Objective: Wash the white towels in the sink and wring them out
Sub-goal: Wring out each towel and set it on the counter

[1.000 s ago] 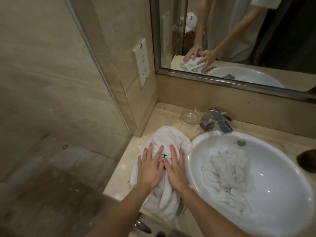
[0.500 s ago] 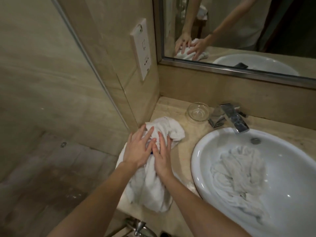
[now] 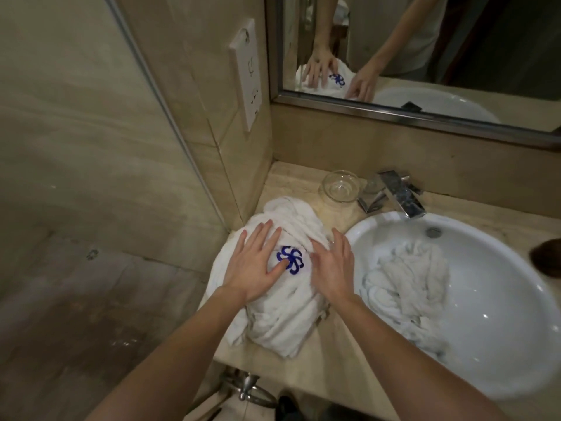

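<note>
Now both hands flat on towel (image 3: pixel 282 311)

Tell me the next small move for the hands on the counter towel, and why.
Probably curl the fingers of the left hand and right hand to gather the logo towel. Both hands lie flat on it, gripping nothing, and it sits bunched on the counter beside the sink, where another towel already lies.
</note>
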A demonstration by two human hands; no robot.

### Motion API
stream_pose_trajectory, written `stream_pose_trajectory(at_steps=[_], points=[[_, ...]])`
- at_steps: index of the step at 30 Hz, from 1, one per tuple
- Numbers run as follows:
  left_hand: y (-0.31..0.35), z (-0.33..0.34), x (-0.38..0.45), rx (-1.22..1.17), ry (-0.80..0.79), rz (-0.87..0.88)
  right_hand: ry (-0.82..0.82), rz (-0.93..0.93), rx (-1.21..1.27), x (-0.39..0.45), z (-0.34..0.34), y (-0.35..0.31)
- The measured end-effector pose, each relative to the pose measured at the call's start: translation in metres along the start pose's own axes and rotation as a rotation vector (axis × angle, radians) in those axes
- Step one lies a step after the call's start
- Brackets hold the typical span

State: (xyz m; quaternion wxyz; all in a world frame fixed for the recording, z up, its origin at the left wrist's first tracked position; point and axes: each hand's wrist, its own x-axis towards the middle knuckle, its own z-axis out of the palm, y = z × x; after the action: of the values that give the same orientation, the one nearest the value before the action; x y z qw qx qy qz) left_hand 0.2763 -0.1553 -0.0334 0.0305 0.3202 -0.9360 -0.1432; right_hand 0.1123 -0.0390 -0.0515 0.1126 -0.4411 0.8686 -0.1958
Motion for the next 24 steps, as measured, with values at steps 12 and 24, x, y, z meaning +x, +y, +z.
stream_pose_trajectory(at_steps=[12,24], points=[[0.022,0.003,-0.002,0.187,-0.073,-0.08,-0.382,-0.146,-0.135,-0.024,-0.001,0.004],[0.201,0.024,0.026,0.147,-0.14,0.277,-0.233,0.123,-0.219,-0.074,-0.116,0.16]])
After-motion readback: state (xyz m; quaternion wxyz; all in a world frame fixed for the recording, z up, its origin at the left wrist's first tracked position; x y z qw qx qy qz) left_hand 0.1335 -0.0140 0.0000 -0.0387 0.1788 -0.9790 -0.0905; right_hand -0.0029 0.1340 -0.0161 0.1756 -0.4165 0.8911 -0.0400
